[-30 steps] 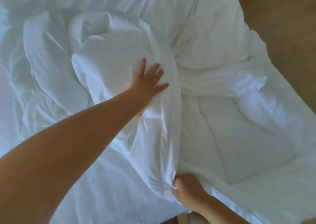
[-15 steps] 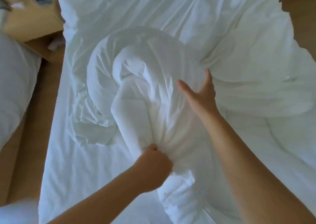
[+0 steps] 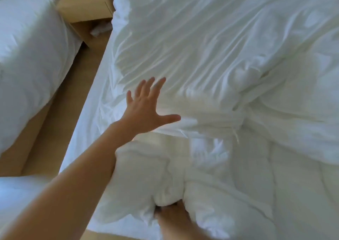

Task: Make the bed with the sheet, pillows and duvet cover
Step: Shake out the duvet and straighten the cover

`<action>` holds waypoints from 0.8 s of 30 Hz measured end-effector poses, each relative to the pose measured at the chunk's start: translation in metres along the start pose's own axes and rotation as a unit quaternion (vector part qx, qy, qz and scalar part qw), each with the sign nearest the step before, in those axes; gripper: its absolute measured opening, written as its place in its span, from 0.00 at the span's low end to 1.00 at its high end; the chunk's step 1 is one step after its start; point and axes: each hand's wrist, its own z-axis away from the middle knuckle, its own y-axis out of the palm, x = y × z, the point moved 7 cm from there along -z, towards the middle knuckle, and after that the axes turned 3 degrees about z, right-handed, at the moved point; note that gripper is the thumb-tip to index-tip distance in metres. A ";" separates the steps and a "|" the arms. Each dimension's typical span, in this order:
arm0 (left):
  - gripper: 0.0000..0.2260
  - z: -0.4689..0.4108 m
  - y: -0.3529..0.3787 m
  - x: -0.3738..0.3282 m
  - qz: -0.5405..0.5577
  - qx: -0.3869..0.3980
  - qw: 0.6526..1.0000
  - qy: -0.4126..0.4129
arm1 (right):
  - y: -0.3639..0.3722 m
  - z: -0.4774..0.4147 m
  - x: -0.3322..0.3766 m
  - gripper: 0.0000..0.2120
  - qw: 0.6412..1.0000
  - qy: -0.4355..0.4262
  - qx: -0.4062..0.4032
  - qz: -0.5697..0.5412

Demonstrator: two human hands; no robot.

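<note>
A crumpled white duvet cover (image 3: pixel 201 47) lies over the far part of the bed. The quilted white duvet (image 3: pixel 238 184) is bunched on the near part. My left hand (image 3: pixel 146 107) hovers over or touches the cover's near fold, fingers spread wide and holding nothing. My right hand (image 3: pixel 172 214) is low at the bed's near edge, blurred, and grips a bunched fold of the duvet. The white sheet (image 3: pixel 88 129) shows along the bed's left side. I see no pillow for certain.
A second bed with white bedding (image 3: pixel 27 56) stands at the left across a strip of wooden floor (image 3: pixel 69 96). A wooden nightstand (image 3: pixel 86 3) sits between the beds at the back. More white fabric (image 3: pixel 18 194) lies at the bottom left.
The rolled bundle has been flung flatter across the bed. My left hand released the fabric and now spreads open. My right hand dropped to the near edge and took hold of the duvet.
</note>
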 end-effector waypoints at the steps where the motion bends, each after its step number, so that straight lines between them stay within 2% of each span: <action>1: 0.51 -0.006 0.029 0.013 -0.053 0.096 0.994 -0.009 | -0.007 0.000 0.010 0.21 1.000 -0.006 -0.009 -0.003; 3: 0.52 0.009 0.092 0.042 -0.139 0.226 0.964 0.000 | -0.009 0.000 0.014 0.18 1.000 0.018 0.001 -0.006; 4: 0.51 0.024 0.117 0.056 -0.150 0.252 0.956 0.002 | -0.014 -0.002 0.015 0.18 0.999 0.018 0.041 -0.025; 5: 0.48 0.041 0.137 0.070 -0.141 0.256 0.956 -0.004 | -0.023 -0.002 0.013 0.19 0.998 0.011 0.032 -0.046; 7: 0.42 0.069 0.162 0.099 -0.111 0.222 0.969 -0.013 | -0.063 -0.008 -0.005 0.17 0.987 0.075 -0.083 -0.114; 9: 0.36 0.087 0.170 0.123 -0.072 0.187 0.980 0.005 | -0.097 -0.019 -0.021 0.11 0.967 0.124 -0.199 -0.102; 11: 0.31 0.093 0.156 0.140 0.015 0.128 0.990 0.054 | -0.108 -0.048 -0.018 0.14 0.968 0.149 -0.193 -0.054; 13: 0.24 0.090 0.120 0.166 0.087 0.001 0.992 0.094 | -0.101 -0.086 -0.004 0.20 0.977 0.147 -0.155 -0.004; 14: 0.21 0.087 0.103 0.189 0.108 -0.080 0.987 0.085 | -0.099 -0.105 0.011 0.22 0.979 0.137 -0.149 0.011; 15: 0.21 0.083 0.090 0.219 0.130 -0.146 0.980 0.043 | -0.095 -0.124 0.029 0.24 0.981 0.118 -0.150 0.028; 16: 0.23 0.077 0.085 0.254 0.150 -0.172 0.973 -0.021 | -0.087 -0.145 0.049 0.27 0.982 0.092 -0.159 0.051; 17: 0.27 0.068 0.088 0.289 0.154 -0.160 0.971 -0.090 | -0.079 -0.167 0.070 0.29 0.980 0.065 -0.174 0.078; 19: 0.39 0.046 0.113 0.341 0.145 -0.064 0.969 -0.188 | -0.057 -0.206 0.098 0.32 0.978 0.028 -0.153 0.136; 20: 0.43 0.036 0.128 0.359 0.167 -0.017 0.960 -0.223 | -0.046 -0.225 0.102 0.34 0.976 0.037 -0.127 0.173; 22: 0.47 0.017 0.159 0.376 0.284 0.043 0.914 -0.285 | -0.028 -0.252 0.084 0.37 0.965 0.115 -0.065 0.224; 24: 0.38 0.000 0.180 0.369 0.402 0.051 0.862 -0.303 | -0.027 -0.260 0.057 0.39 0.942 0.202 -0.048 0.266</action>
